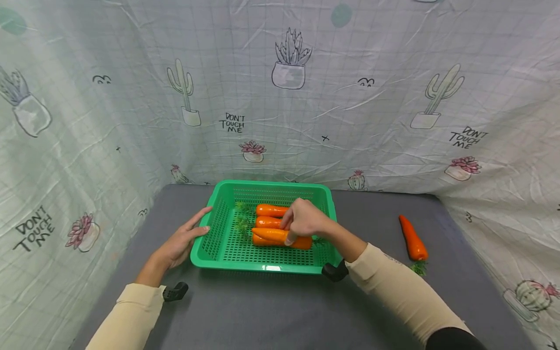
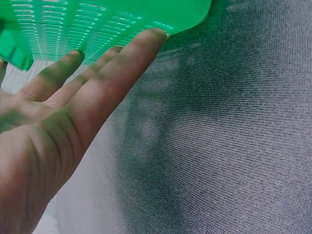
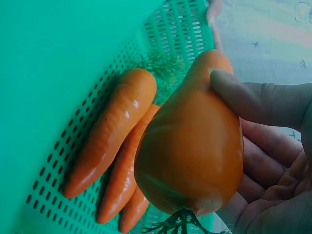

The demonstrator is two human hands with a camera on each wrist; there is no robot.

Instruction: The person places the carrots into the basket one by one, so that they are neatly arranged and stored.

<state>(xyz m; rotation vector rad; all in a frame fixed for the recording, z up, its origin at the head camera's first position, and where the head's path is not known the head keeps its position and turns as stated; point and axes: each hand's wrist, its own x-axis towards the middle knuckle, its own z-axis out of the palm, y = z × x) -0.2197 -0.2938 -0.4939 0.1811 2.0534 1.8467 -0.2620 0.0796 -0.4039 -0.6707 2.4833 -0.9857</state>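
From the head camera, a green basket (image 1: 227, 243) sits on a grey table (image 1: 271, 311), and everything is placed against it. The right hand (image 1: 304, 221) reaches inside the basket, its fingers curled over the held carrot (image 1: 273, 235), which lies at the front of a row of orange carrots. Two more carrots (image 1: 270, 210) lie just behind it, deeper in the basket, leafy tops toward the basket's left side. The left hand (image 1: 183, 243) rests flat against the basket's left outer wall, fingers straight and together, gripping nothing. A lone carrot (image 1: 412, 239) lies on the table well to the right of the basket. A cactus-print cloth (image 1: 288, 97) hangs behind and beside the basket.

In the left wrist view, the left hand (image 2: 63, 126) is spread flat, fingertips touching the underside of the basket's rim (image 2: 112, 19), the grey table below.

In the right wrist view, the right hand (image 3: 273, 146) wraps the held carrot (image 3: 192, 146) with thumb over it, above the basket floor (image 3: 53, 87); whether the carrot touches that floor is unclear. The other carrots (image 3: 109, 131) lie beside it.
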